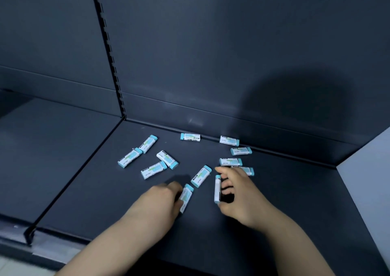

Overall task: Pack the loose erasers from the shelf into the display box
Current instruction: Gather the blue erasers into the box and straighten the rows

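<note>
Both forearms stretching fwd from near side, L hand [160, 201] gripping near eraser [186, 196], R hand [240, 193] pinching upright eraser [217, 189]

Left hand [159, 203], right hand [239, 197] bare; forearms [126, 244] bare.

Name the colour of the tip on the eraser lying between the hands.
Light blue-teal eraser tip, clearest in the head view.

Twelve erasers [201, 176], white sleeves with teal ends, are scattered on the dark shelf [295, 201], two against its back edge. Ten lie flat; the left hand [160, 199] pinches one, and the right hand [238, 193] holds another on edge.
</note>
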